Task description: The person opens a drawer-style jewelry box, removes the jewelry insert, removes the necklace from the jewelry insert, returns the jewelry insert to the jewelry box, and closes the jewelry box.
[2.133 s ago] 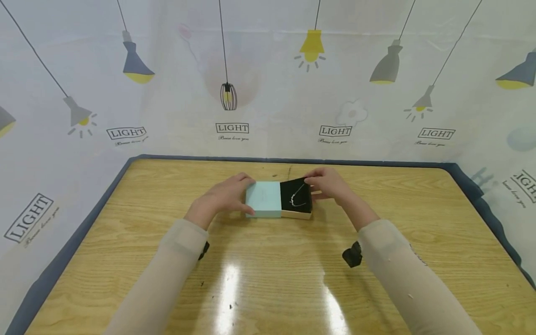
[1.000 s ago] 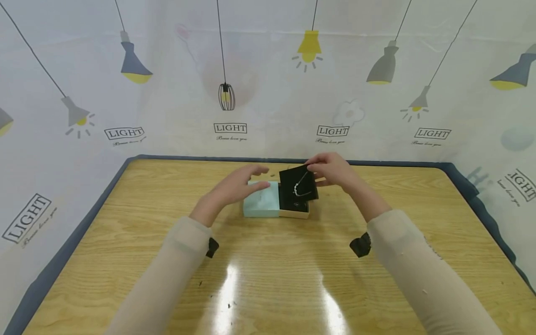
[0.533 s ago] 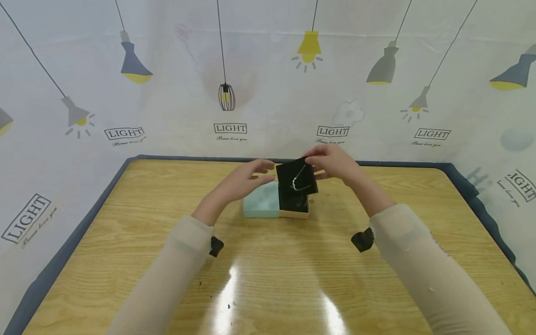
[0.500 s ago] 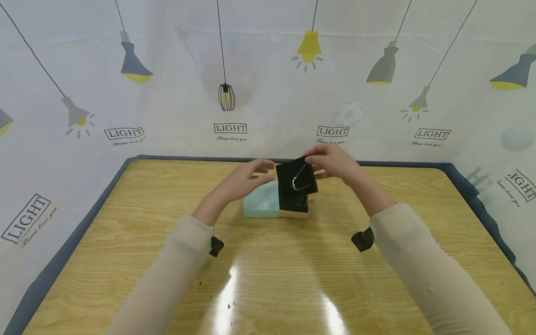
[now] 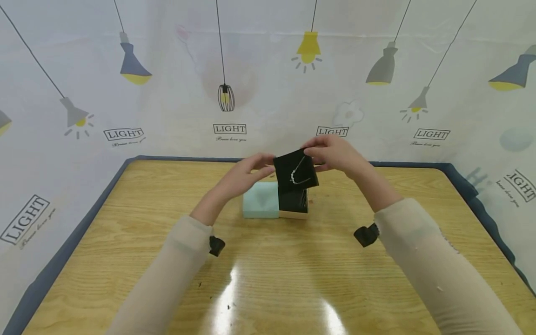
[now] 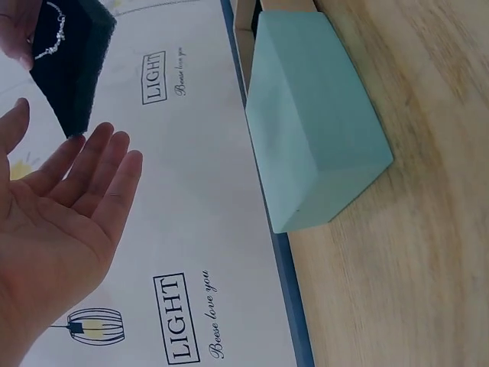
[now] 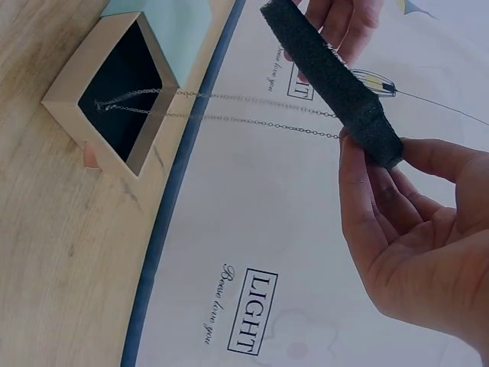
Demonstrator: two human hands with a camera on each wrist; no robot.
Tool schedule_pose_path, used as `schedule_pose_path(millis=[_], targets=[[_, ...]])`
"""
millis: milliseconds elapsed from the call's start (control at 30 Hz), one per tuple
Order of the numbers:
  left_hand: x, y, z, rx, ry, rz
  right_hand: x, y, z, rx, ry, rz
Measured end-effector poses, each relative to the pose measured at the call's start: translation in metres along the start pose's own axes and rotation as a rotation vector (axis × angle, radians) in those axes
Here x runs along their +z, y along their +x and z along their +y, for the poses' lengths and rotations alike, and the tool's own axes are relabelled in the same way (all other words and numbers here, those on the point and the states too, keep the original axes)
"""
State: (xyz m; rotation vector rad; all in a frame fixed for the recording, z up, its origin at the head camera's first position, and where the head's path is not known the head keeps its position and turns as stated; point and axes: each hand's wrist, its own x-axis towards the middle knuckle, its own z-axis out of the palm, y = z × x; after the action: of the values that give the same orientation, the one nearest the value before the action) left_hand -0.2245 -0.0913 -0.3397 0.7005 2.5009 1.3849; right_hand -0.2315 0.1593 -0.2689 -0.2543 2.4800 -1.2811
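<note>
Wood-grain table [image 5: 268, 288] bearing a pale-blue box cover [image 5: 260, 201] with beige tray [image 5: 294, 215] projecting from its right; above the tray, black pad [image 5: 303, 172], pinched by right hand [image 5: 337, 156] and mounted with silver necklace [image 5: 292, 177] trailing into the tray; left hand [image 5: 244, 174] loosely extended at the pad's opposite edge; lamp-printed backdrop [image 5: 167, 102] behind.

Before me, the wooden table [image 5: 276, 274] catches 2 bright streaks of glare [image 5: 226, 302]. Past a dark blue band [image 5: 464, 179], I face a pale backdrop [image 5: 268, 46] printed with hanging lamps, 1 yellow-shaded lamp [image 5: 310, 44] among them.
</note>
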Motion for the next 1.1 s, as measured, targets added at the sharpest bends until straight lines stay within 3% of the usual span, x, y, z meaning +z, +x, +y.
schedule_pose_path(millis=[267, 533, 1100], targets=[[-0.002, -0.001, 0.009, 0.021, -0.071, 0.017, -0.003, -0.008, -0.011, -0.022, 0.011, 0.004], [-0.005, -0.002, 0.016, 0.053, -0.203, -0.021, -0.007, -0.014, -0.021, -0.021, -0.002, -0.003], [-0.005, -0.003, 0.027, 0.082, -0.218, -0.063, -0.01, -0.025, -0.028, -0.045, -0.03, -0.086]])
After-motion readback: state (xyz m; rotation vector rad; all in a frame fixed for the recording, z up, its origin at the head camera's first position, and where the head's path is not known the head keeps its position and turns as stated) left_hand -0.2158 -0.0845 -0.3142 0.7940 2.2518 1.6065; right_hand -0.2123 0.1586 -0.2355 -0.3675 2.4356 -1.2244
